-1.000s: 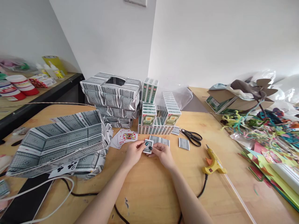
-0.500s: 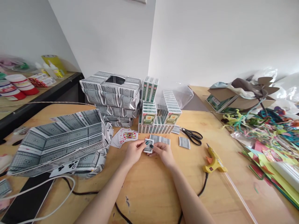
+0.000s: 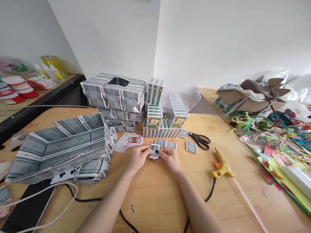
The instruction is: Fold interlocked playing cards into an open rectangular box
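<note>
The bench [image 3: 155, 197] was pale, smooth wood with a soft sheen; the card boxes [image 3: 154, 121] had a glossy wrap, and the glue gun [image 3: 221, 166] looked like yellow plastic.

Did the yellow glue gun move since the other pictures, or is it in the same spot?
No. The yellow glue gun shows no shift against the black scissors: it lies just as near them, nozzle pointing the same way.

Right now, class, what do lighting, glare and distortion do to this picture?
Head view: soft light, brighter on the right wall; glare on the plastic bags at far right; tubs leaning with apparent wide-angle stretch; the card between left hand and right hand too small for fine detail.
</note>
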`<state>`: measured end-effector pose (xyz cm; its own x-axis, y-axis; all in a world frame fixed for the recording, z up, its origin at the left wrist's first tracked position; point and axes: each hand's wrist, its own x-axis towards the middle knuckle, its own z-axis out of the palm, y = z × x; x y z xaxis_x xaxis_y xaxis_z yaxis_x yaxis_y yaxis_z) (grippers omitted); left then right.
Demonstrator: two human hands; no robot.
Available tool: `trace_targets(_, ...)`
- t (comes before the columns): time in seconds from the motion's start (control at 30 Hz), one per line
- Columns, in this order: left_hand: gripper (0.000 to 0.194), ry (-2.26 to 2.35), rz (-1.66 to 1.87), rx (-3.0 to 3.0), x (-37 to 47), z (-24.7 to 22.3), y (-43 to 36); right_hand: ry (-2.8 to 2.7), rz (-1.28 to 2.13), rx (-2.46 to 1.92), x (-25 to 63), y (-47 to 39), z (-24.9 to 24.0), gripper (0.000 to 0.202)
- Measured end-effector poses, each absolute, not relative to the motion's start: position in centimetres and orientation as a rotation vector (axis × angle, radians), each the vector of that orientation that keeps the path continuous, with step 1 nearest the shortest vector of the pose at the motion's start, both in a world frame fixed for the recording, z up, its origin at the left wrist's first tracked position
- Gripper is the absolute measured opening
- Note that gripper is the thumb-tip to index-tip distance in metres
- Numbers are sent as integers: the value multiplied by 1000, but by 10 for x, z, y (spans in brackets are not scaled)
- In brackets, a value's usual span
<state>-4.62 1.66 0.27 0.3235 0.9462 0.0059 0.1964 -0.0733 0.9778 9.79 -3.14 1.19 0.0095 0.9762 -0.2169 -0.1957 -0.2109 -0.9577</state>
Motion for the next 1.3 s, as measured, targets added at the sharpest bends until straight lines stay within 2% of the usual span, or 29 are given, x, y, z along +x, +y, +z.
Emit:
trace_targets(0.6, 29, 1153, 996, 1454, -37, 8, 10, -962, 1411, -1204, 95, -33, 12, 39)
trace_targets(1.3, 22, 1251, 1064, 1679, -31, 8, 5, -930, 1432, -1169, 95, -34, 13, 31)
